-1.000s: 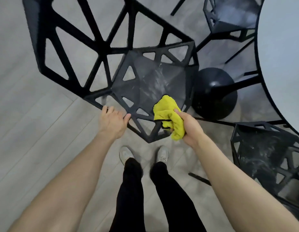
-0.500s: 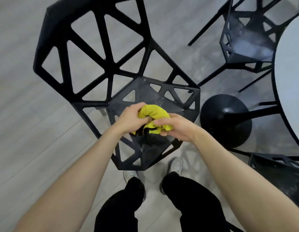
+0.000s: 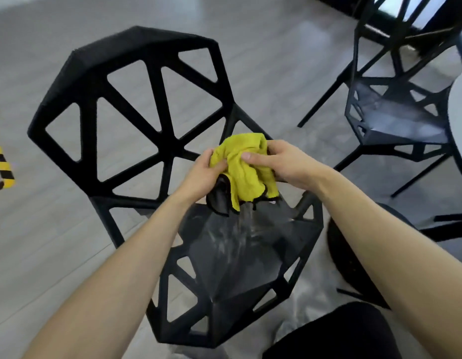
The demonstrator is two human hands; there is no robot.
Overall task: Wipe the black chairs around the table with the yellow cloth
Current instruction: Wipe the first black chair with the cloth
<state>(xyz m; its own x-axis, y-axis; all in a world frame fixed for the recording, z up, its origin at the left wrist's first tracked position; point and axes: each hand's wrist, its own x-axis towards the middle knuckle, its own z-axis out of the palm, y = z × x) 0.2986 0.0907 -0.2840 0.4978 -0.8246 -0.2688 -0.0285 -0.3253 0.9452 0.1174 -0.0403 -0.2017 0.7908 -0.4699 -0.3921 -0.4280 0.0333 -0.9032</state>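
A black lattice chair (image 3: 170, 151) stands right in front of me, its backrest to the upper left and its dusty, streaked seat (image 3: 240, 257) below my hands. Both hands hold the yellow cloth (image 3: 244, 172) in the air above the seat. My left hand (image 3: 202, 174) grips its left side, where a black-edged corner hangs down. My right hand (image 3: 279, 161) pinches the right side with the thumb on top. A second black chair (image 3: 395, 117) stands at the upper right.
The round grey table's edge (image 3: 461, 120) shows at the right, with its black pedestal base (image 3: 354, 255) on the floor under my right forearm. Yellow-and-black floor tape (image 3: 2, 164) lies at the far left. Grey plank floor surrounds the chairs. My dark trouser leg fills the bottom right.
My left hand left the chair's edge and joined the right on the cloth. Both hands rose above the seat, and the cloth has spread out between them. My view tilted upward.
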